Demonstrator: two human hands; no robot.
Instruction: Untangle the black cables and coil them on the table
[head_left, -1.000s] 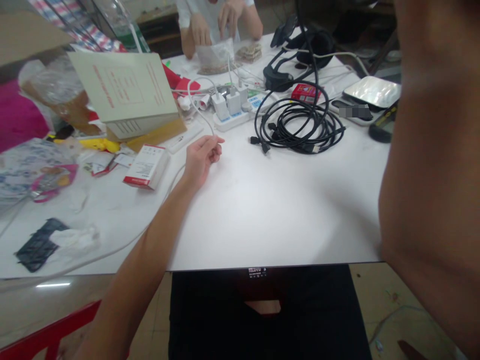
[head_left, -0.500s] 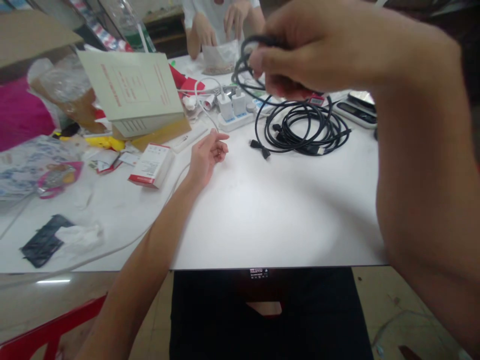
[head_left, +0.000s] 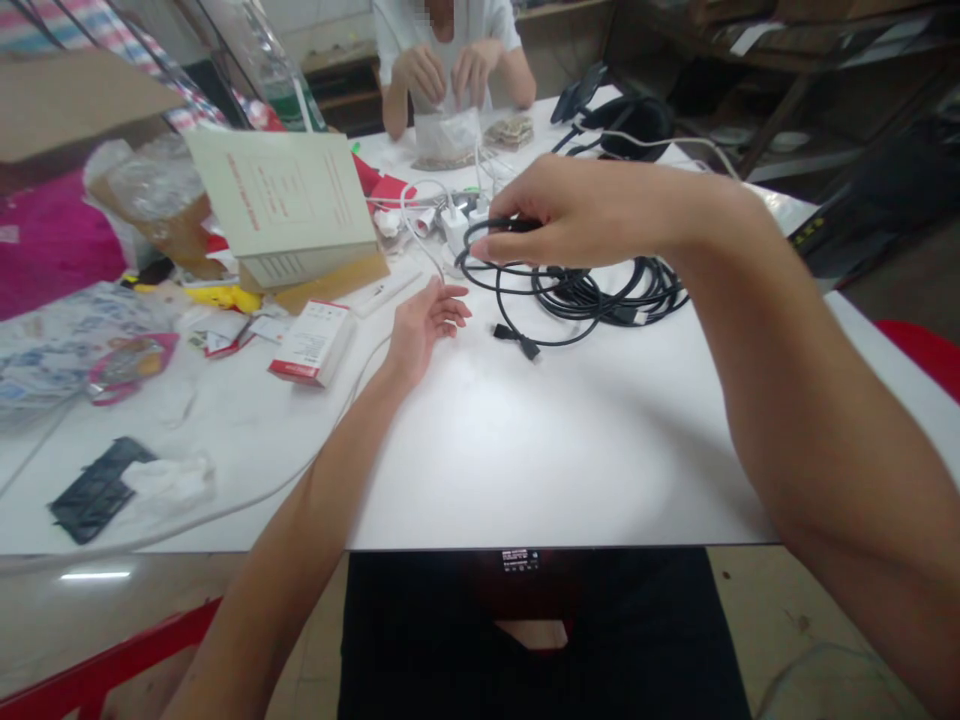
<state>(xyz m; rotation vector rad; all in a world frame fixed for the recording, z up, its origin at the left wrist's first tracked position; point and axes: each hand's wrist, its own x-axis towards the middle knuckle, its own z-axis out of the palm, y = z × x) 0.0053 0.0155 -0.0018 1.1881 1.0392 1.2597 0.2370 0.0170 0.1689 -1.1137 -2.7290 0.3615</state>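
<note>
My right hand [head_left: 532,220] is closed around a loop of black cable [head_left: 510,305], above the table. Part of the loop sticks out past my thumb, and the cable drops toward a loose coil of black cables [head_left: 600,300] on the white tabletop. Two black plug ends [head_left: 516,342] lie on the table in front of the coil. My left hand [head_left: 429,325] rests on the table left of the cables, palm turned sideways, fingers loosely curled and apart, with nothing in it. A white cord [head_left: 285,485] runs beside my left forearm.
Left of my left hand stand a white-and-red box [head_left: 313,343] and an open carton [head_left: 292,215]. A dark plastic piece [head_left: 97,490] and crumpled tissue [head_left: 172,480] lie near the front left. White chargers [head_left: 454,228] sit behind the cables. Across the table another person [head_left: 450,70] handles a clear bag [head_left: 448,135].
My right hand has come down toward the table with the cable loop still in it. My left hand stays nearly in place. The view has tilted up, showing more of the far table.
</note>
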